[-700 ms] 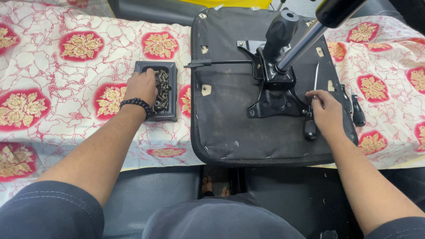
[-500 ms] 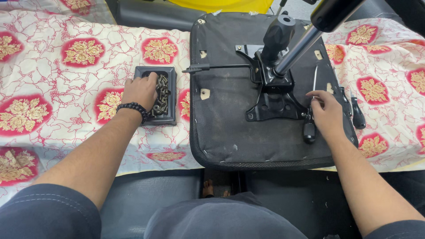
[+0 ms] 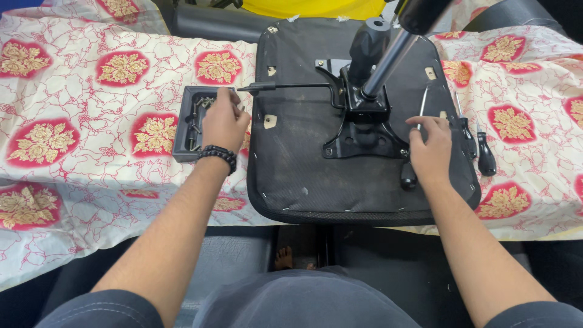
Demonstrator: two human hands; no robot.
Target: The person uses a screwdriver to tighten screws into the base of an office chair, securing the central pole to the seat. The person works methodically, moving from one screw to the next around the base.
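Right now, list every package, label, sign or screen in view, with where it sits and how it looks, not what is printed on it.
No labels, signs or screens show.
Small parts tray: the only container, on the floral cloth left of the upturned chair seat; rectangular, dark grey, open-topped, holding dark screws; the left hand reaches into it.

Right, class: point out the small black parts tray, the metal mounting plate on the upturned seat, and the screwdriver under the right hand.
parts tray [image 3: 182,124], head view, left wall.
mounting plate [image 3: 363,136], head view, flat centre.
screwdriver [image 3: 408,176], head view, black handle.
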